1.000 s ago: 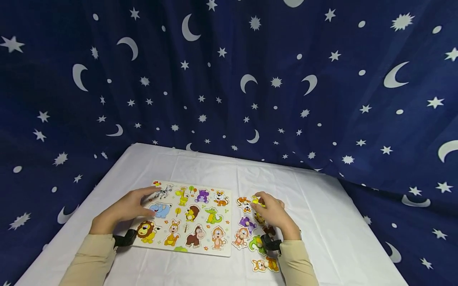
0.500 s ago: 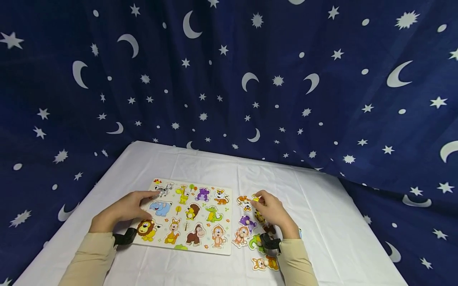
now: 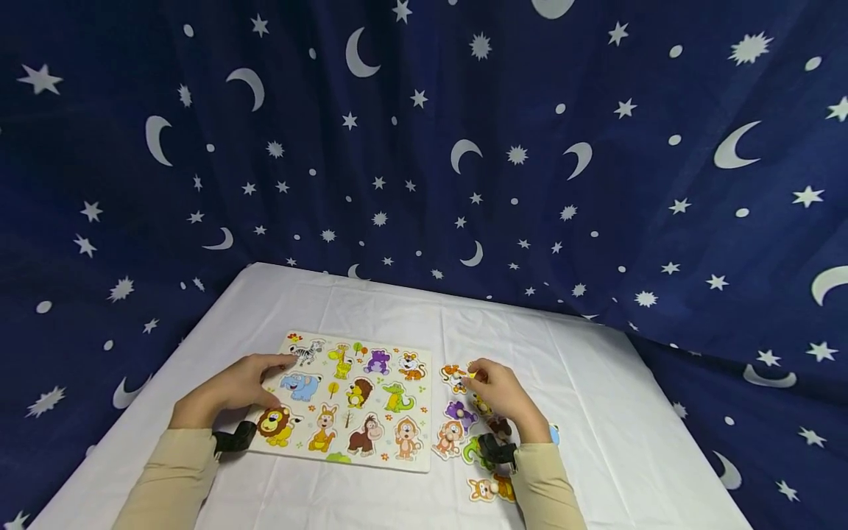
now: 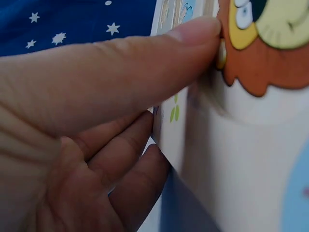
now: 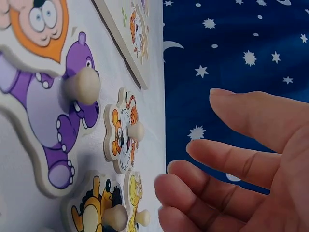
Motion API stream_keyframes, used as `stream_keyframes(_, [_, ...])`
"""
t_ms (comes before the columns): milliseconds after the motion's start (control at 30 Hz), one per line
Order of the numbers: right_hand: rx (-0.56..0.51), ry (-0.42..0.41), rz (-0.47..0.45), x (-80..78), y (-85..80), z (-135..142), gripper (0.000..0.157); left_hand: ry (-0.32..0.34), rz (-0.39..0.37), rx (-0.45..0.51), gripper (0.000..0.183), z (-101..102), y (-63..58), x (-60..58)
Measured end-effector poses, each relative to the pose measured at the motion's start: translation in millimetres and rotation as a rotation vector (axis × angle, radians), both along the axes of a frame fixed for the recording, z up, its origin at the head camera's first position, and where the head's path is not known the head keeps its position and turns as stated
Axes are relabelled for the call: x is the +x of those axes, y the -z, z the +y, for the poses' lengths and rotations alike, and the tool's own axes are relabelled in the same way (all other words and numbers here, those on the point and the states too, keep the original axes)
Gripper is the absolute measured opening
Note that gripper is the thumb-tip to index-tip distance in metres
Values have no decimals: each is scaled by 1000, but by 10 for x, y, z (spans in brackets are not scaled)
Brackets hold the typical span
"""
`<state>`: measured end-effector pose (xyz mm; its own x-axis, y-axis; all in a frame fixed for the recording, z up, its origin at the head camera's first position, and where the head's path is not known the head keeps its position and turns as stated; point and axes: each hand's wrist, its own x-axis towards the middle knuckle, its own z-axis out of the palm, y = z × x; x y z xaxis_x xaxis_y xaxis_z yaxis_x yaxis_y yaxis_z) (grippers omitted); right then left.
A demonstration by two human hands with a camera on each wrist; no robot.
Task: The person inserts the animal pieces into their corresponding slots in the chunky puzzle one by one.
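Observation:
A white animal puzzle board (image 3: 380, 412) lies left of centre on the cloth. My left hand (image 3: 235, 383) rests at its left edge. In the left wrist view, the thumb (image 4: 145, 67) reaches the face beside the lion picture (image 4: 270, 67), with fingers at the board's edge. My right hand (image 3: 500, 390) hovers over knobbed pieces right of the board, fingers loosely bent and holding nothing. Nearest it in the right wrist view are the tiger piece (image 5: 116, 145), giraffe piece (image 5: 134, 193) and hedgehog piece (image 5: 91, 217). A purple hippo piece (image 5: 43, 121) lies partly under the monkey piece (image 5: 36, 46).
A kangaroo piece (image 3: 480, 489) lies near the front, and a green crocodile piece (image 3: 471, 449) is partly covered by the right wrist's black camera (image 3: 497, 450). A blue piece (image 3: 554, 434) shows beyond the right wrist. A dark blue star-patterned curtain (image 3: 424, 147) hangs behind the table.
The left thumb has drawn back from the elephant picture towards the lion. My right hand has shifted slightly, and the blue piece by its wrist shows more. The board stays in place.

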<state>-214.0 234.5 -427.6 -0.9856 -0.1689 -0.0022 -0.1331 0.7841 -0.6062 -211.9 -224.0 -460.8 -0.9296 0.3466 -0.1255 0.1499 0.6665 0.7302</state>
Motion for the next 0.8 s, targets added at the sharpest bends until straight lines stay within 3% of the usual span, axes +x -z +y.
stream_keyframes(300, [-7,-59,6,22,10,44,10,7,25,11,89,34,-38,15])
stream_keyframes(800, [9,-34,-21,60,-147,406,7,-43,-28,52,91,-88,14,-19])
